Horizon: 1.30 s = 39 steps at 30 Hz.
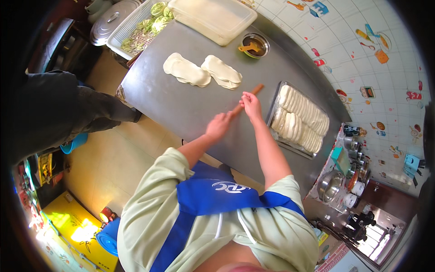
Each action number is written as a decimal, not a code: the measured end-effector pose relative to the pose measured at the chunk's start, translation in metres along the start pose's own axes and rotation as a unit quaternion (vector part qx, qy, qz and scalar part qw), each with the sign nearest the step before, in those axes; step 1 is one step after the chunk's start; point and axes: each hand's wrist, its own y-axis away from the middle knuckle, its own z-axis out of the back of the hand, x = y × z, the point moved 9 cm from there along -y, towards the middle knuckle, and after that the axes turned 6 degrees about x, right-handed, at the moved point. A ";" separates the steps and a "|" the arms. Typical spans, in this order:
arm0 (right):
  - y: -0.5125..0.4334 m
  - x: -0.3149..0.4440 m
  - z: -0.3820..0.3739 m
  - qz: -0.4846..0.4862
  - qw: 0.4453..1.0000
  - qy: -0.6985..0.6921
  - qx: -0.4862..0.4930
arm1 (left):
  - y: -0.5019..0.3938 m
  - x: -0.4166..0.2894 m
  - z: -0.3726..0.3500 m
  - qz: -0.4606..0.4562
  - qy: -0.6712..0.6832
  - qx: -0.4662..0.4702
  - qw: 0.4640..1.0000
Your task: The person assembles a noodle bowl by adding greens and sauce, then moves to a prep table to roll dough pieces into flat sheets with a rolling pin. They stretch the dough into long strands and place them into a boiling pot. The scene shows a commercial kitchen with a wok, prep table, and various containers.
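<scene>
My left hand is closed on the near end of a wooden rolling pin, which lies slantwise over the steel table. My right hand is at the pin's farther part, fingers curled; whether it grips the pin or only hovers by it, I cannot tell. Beyond the hands lie two stacks of flat dough sheets, one on the left and one on the right, their ends close together. To the right, a metal tray holds rows of dough strips.
A bowl of brown liquid with an orange brush stands at the back near a lidded plastic box. A white basket holds green vegetables. Another person stands left of the table. Metal bowls are at the right.
</scene>
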 end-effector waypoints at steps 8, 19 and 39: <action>-0.085 -0.064 -0.028 -0.195 0.947 -0.100 -0.233 | 0.049 0.048 0.041 -0.087 0.090 0.059 0.990; -0.088 0.029 -0.060 -0.045 0.952 0.000 -0.302 | 0.119 0.144 0.098 -0.026 0.170 -0.045 0.984; 0.080 -0.010 -0.053 0.193 0.859 0.432 -0.197 | 0.262 0.146 0.092 0.109 0.138 -0.150 0.973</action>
